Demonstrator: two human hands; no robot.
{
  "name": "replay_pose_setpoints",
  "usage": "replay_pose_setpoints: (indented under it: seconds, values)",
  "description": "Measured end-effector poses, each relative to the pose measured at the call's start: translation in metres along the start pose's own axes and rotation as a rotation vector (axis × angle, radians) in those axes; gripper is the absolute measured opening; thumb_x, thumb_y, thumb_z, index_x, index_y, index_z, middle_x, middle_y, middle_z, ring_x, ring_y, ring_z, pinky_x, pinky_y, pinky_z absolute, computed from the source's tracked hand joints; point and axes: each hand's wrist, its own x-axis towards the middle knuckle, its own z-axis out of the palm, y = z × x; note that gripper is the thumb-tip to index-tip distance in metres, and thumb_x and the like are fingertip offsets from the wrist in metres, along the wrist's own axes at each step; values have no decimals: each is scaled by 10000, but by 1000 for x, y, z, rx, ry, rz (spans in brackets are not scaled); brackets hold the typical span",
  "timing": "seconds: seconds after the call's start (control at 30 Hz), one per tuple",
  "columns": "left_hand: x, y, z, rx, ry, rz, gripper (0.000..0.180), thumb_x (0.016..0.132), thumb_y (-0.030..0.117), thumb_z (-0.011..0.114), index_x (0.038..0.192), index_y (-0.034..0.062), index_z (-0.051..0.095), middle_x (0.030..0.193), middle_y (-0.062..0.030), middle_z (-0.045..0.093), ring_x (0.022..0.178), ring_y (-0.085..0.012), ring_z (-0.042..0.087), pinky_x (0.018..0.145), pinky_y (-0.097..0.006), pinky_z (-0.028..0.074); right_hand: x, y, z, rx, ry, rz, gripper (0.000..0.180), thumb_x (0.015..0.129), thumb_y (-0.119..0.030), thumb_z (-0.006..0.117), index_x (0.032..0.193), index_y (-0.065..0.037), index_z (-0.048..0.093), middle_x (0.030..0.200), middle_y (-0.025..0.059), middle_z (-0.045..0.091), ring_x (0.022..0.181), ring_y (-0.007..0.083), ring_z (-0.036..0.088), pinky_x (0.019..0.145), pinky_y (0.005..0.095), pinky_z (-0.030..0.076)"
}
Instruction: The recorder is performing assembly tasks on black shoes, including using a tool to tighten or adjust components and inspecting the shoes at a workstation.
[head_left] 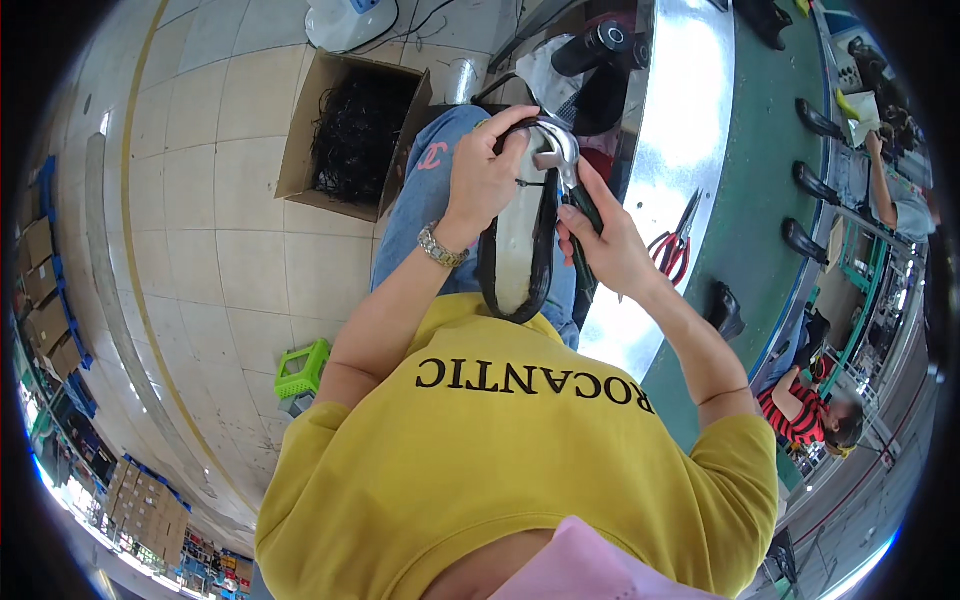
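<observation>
A black shoe (pixel 517 262) rests bottom-up on my lap, its pale inner sole ringed by dark upper material. My left hand (pixel 485 170) is closed around the far end of the shoe, with thumb and fingers pinching its dark edge. In my right hand (pixel 606 238) is a pair of metal pliers (pixel 563 150) with dark green handles. Their curved jaws lie over the far edge of the shoe, near my left fingertips. Whether the jaws grip any material is hard to make out. A thin dark strip crosses the sole near the jaws.
A cardboard box (pixel 292 160) of black strips stands on the left. Red-handled scissors (pixel 676 246) lie on the metal bench (pixel 690 90). Beyond runs a green belt (pixel 757 150) with several black shoes (pixel 818 182). A green stool (pixel 303 368) sits left; other people work at right.
</observation>
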Motion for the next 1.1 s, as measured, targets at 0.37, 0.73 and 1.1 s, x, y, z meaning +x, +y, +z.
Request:
replay_pose_setpoints:
  seconds: [0.37, 0.73, 1.1]
  values:
    - [3, -6, -7, -178, -11, -127, 285, 947, 158, 614, 1184, 9, 668, 985, -1, 674, 842, -40, 580, 750, -194, 462, -6, -24, -28, -284, -109, 41, 569, 978, -148, 520, 1490, -95, 278, 742, 124, 659, 593, 258, 635, 645, 375, 499]
    - [-2, 0, -16, 251, -66, -33, 316, 975, 186, 562, 1251, 49, 632, 921, 22, 650, 795, -25, 522, 718, -182, 434, 20, -13, -7, -901, 248, -411, 640, 920, -127, 587, 1488, -189, 297, 666, 176, 616, 594, 377, 629, 524, 452, 498]
    - [2, -12, -12, 132, 15, 84, 319, 947, 183, 547, 1229, 73, 644, 622, 44, 463, 549, -30, 370, 488, -240, 296, 17, -31, -18, -950, 269, -467, 640, 908, -108, 591, 1478, -220, 324, 816, 226, 667, 666, 386, 665, 624, 481, 529]
